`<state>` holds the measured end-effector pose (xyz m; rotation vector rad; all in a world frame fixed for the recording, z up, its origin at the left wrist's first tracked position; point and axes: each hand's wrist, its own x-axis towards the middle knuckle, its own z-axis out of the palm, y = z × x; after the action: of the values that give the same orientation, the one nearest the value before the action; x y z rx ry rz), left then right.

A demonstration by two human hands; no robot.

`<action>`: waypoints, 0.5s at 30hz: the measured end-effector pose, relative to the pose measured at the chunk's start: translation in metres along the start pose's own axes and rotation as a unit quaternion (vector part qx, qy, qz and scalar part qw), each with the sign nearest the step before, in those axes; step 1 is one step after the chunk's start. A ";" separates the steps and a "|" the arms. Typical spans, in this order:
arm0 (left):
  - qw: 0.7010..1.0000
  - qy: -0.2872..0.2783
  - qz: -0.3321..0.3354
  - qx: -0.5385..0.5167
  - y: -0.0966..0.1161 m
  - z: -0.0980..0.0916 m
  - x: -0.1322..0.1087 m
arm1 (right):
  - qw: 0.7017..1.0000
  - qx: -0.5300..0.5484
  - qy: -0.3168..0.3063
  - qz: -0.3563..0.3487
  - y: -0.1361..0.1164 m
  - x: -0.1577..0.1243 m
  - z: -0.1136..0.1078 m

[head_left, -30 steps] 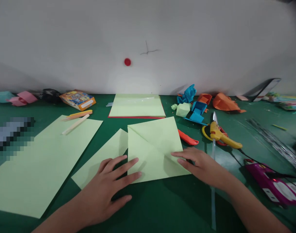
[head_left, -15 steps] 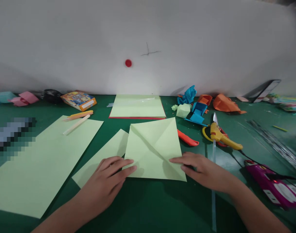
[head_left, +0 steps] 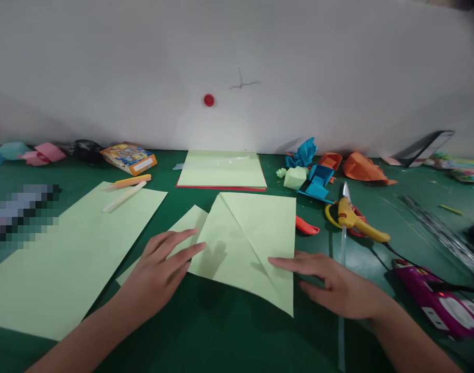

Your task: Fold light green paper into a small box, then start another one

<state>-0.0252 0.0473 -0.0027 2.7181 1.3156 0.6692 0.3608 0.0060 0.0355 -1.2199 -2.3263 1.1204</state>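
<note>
A pale green square of paper (head_left: 256,228) with a diagonal crease lies in front of me, its near right corner pointing towards me and its near edge slightly lifted. My left hand (head_left: 162,264) hovers by the paper's left edge, fingers apart and holding nothing. On the paper's right side, the stretched index finger of my right hand (head_left: 326,282) rests on top. The right thumb is apart from it, just beyond the edge; the other fingers are partly hidden. A smaller green paper piece (head_left: 186,220) lies partly under my left hand.
A large green sheet (head_left: 66,264) lies left, with glue sticks (head_left: 126,197) on it. Right are a red-handled cutter (head_left: 307,226), a yellow glue gun (head_left: 351,215) over scissors (head_left: 332,213), and a purple power strip (head_left: 434,300). Behind stand a card box (head_left: 130,158) and folded papers (head_left: 318,181).
The creased paper has turned clockwise, its near right corner swinging towards me. My left hand has come off it and shifted left; my right index finger stays on it.
</note>
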 end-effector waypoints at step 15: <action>0.993 0.103 0.033 -0.052 -0.004 -0.008 -0.004 | 0.945 0.297 -0.036 -0.132 0.002 -0.005 -0.008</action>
<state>-0.0339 0.0456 0.0019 2.6780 1.1953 1.0197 0.3695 0.0072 0.0400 -0.6332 -1.8952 1.6142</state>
